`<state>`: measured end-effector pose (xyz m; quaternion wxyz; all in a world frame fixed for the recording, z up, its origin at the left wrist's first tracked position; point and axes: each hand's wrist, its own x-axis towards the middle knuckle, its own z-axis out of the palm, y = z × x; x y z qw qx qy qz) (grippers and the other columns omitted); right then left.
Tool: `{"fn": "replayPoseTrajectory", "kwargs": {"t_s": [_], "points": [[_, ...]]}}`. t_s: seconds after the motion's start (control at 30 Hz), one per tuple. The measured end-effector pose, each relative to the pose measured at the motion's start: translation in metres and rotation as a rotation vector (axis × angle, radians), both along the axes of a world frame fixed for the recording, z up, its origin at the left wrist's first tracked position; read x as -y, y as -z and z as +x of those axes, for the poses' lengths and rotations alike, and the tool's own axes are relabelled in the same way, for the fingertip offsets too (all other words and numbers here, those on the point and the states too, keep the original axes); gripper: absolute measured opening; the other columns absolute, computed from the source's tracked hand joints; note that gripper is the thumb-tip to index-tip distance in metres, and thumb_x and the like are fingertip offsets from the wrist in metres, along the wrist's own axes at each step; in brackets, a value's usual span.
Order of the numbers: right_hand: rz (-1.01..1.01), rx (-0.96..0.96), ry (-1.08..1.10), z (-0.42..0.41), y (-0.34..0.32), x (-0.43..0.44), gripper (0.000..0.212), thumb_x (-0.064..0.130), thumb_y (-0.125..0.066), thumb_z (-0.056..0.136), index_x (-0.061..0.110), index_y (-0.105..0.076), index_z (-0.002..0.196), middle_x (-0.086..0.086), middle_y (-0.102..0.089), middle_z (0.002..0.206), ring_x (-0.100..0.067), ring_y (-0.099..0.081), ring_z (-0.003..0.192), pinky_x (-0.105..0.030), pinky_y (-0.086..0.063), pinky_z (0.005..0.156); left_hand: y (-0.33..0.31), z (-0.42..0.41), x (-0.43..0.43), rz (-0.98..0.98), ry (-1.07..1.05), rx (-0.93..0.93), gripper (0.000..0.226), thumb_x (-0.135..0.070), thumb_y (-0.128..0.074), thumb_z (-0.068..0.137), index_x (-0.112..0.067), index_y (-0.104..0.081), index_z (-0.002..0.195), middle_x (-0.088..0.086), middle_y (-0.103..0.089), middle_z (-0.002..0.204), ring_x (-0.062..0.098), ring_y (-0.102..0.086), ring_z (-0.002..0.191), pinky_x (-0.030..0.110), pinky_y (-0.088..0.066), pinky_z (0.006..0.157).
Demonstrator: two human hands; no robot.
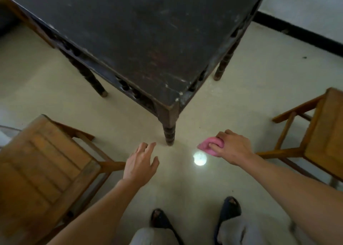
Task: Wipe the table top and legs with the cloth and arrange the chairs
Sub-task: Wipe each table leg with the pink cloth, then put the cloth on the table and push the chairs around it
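Note:
A dark, scuffed wooden table (pixel 141 31) fills the upper middle, one corner pointing toward me. Its near turned leg (pixel 169 131) stands on the floor between my hands. My right hand (pixel 230 148) grips a bunched pink cloth (pixel 206 146) just right of that leg, apart from it. Left of the leg's foot, my left hand (pixel 142 163) hovers with fingers spread and holds nothing. One brown wooden chair (pixel 46 163) stands at the lower left. A second chair (pixel 323 131) stands at the right edge.
Two more table legs show, one at the left (pixel 89 75) and one at the right (pixel 225 60). A bright light spot (pixel 200 158) lies on the pale floor between my hands. My feet in dark sandals (pixel 230 209) are at the bottom. A wall with black skirting (pixel 297 31) runs along the upper right.

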<state>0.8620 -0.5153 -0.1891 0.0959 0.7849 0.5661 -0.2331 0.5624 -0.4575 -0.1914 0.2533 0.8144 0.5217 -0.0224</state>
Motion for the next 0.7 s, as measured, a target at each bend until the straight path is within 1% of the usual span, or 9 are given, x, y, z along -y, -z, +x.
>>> {"fn": "replayPoseTrajectory", "kwargs": {"t_s": [0.1, 0.2, 0.27, 0.33, 0.4, 0.5, 0.57, 0.63, 0.7], "points": [[0.038, 0.023, -0.001, -0.007, -0.066, -0.012, 0.044, 0.063, -0.039, 0.091, 0.029, -0.060, 0.109, 0.005, -0.055, 0.100, -0.022, -0.062, 0.094, -0.031, -0.043, 0.072, -0.063, -0.014, -0.011, 0.011, -0.022, 0.032, 0.049, -0.035, -0.050, 0.094, -0.020, -0.041, 0.140, 0.003, -0.052, 0.122, 0.020, -0.056, 0.106, 0.031, -0.050, 0.083], [0.118, 0.028, 0.002, -0.013, -0.124, -0.034, 0.038, 0.065, -0.043, 0.090, 0.031, -0.060, 0.099, 0.008, -0.053, 0.093, -0.021, -0.062, 0.094, -0.032, -0.044, 0.072, -0.119, -0.026, -0.031, 0.040, -0.030, 0.046, 0.048, -0.036, -0.049, 0.094, -0.020, -0.042, 0.138, 0.002, -0.052, 0.121, 0.019, -0.055, 0.105, 0.029, -0.047, 0.084], [0.166, 0.042, -0.015, -0.016, -0.161, -0.055, 0.033, 0.063, -0.046, 0.090, 0.033, -0.058, 0.093, 0.010, -0.051, 0.090, -0.020, -0.061, 0.091, -0.031, -0.042, 0.070, -0.151, -0.031, -0.048, 0.060, -0.038, 0.056, 0.045, -0.035, -0.048, 0.094, -0.020, -0.043, 0.136, 0.001, -0.051, 0.120, 0.019, -0.054, 0.106, 0.030, -0.046, 0.084], [0.211, 0.051, -0.033, -0.016, -0.191, -0.080, 0.030, 0.062, -0.047, 0.090, 0.034, -0.057, 0.092, 0.007, -0.056, 0.091, -0.019, -0.058, 0.083, -0.031, -0.044, 0.069, -0.177, -0.032, -0.065, 0.082, -0.045, 0.071, 0.041, -0.035, -0.046, 0.095, -0.021, -0.043, 0.133, -0.001, -0.049, 0.119, 0.018, -0.052, 0.106, 0.028, -0.044, 0.086], [0.250, 0.069, -0.035, -0.015, -0.218, -0.110, 0.027, 0.060, -0.047, 0.091, 0.034, -0.054, 0.090, 0.005, -0.058, 0.091, -0.016, -0.053, 0.077, -0.030, -0.043, 0.068, -0.196, -0.028, -0.083, 0.095, -0.050, 0.082, 0.041, -0.035, -0.043, 0.095, -0.022, -0.041, 0.135, -0.002, -0.048, 0.120, 0.016, -0.049, 0.106, 0.026, -0.041, 0.087], [0.307, 0.100, -0.053, -0.014, -0.247, -0.159, 0.033, 0.061, -0.044, 0.092, 0.030, -0.056, 0.092, 0.007, -0.054, 0.089, -0.012, -0.054, 0.075, -0.028, -0.044, 0.065, -0.212, -0.014, -0.111, 0.116, -0.088, 0.094, 0.047, -0.036, -0.042, 0.096, -0.024, -0.036, 0.141, -0.003, -0.045, 0.127, 0.015, -0.044, 0.113, 0.026, -0.039, 0.094], [0.302, 0.088, -0.073, -0.016, -0.257, -0.191, 0.033, 0.061, -0.043, 0.093, 0.030, -0.055, 0.095, 0.006, -0.054, 0.091, -0.010, -0.054, 0.075, -0.025, -0.043, 0.064, -0.217, 0.000, -0.127, 0.120, -0.117, 0.081, 0.048, -0.039, -0.040, 0.098, -0.025, -0.034, 0.143, -0.002, -0.041, 0.136, 0.016, -0.040, 0.123, 0.028, -0.037, 0.102], [0.296, 0.043, -0.090, -0.020, -0.258, -0.226, 0.033, 0.062, -0.044, 0.093, 0.031, -0.055, 0.096, 0.006, -0.053, 0.094, -0.010, -0.055, 0.076, -0.026, -0.045, 0.066, -0.220, 0.015, -0.143, 0.099, -0.149, 0.045, 0.049, -0.041, -0.037, 0.099, -0.026, -0.031, 0.145, 0.001, -0.033, 0.147, 0.019, -0.031, 0.134, 0.032, -0.032, 0.110], [0.302, -0.004, -0.129, -0.023, -0.253, -0.265, 0.034, 0.061, -0.044, 0.093, 0.030, -0.057, 0.098, 0.006, -0.053, 0.096, -0.010, -0.056, 0.077, -0.026, -0.046, 0.066, -0.219, 0.029, -0.160, 0.064, -0.185, 0.016, 0.050, -0.043, -0.036, 0.100, -0.027, -0.028, 0.147, 0.003, -0.024, 0.154, 0.022, -0.022, 0.142, 0.036, -0.025, 0.116]]}}
